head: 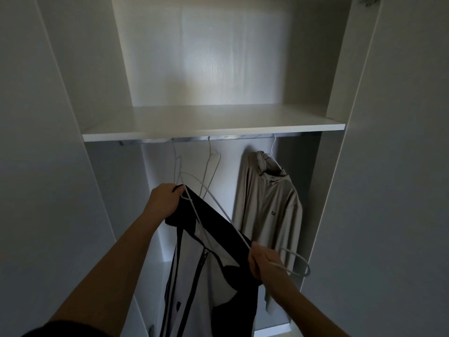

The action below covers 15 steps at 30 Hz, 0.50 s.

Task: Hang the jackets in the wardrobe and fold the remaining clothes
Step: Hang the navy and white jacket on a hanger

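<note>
Black-white jacket in both grips — left hand, right hand also clutching hanger; hem cut off.

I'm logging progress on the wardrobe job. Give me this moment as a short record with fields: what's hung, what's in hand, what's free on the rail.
hung: beige jacket on a hanger, right end of the rail
in hand: black and white jacket with a white hanger partly in it
left hand: grips the collar and one hanger end
right hand: grips the jacket and the hanger near its hook
free on rail: two empty hangers
shelf: nothing seen on it
</note>
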### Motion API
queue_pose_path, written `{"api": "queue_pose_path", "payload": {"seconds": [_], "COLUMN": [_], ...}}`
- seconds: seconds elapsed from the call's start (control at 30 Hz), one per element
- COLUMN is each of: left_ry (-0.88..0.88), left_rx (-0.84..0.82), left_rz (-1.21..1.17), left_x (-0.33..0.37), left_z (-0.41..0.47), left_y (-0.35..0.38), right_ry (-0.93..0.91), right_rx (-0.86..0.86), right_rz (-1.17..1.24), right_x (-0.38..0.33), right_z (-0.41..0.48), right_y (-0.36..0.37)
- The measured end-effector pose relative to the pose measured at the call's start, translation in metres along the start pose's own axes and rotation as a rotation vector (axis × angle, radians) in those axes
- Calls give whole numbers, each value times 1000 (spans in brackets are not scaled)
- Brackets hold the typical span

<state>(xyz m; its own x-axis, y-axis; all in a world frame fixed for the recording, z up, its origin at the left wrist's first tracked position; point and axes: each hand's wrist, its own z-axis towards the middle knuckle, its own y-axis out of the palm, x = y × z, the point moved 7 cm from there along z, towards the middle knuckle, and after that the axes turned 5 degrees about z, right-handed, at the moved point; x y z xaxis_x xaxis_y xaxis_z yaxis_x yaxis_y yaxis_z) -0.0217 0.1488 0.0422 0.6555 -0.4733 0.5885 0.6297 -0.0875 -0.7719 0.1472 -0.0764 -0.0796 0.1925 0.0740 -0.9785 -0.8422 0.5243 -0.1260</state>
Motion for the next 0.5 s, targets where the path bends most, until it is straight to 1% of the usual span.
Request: {"api": "queue_pose_path", "payload": {"seconds": [0.1,0.2,0.33,0.43,0.5], "left_ry": [13,55,46,71,78], "left_rx": [49,108,170,209,182], "left_rz": [-35,-34,-76,-115,-189], "left_x": [-6,-7,-9,-8,-9], "left_z": [-3,-7,-9,-12,-13], "left_y": [-7,-14,-17,-14,-8], "right_ry": [27,56,46,75,116], "right_rx": [-28,-67,-105,-143,-166], "right_rz": [-98,-137,-212,-168,-115], "right_x": [-3,-8,-12,-12,-11], "right_z": [3,4,1,-2,-3], "right_y": [4,6,8,6,2]}}
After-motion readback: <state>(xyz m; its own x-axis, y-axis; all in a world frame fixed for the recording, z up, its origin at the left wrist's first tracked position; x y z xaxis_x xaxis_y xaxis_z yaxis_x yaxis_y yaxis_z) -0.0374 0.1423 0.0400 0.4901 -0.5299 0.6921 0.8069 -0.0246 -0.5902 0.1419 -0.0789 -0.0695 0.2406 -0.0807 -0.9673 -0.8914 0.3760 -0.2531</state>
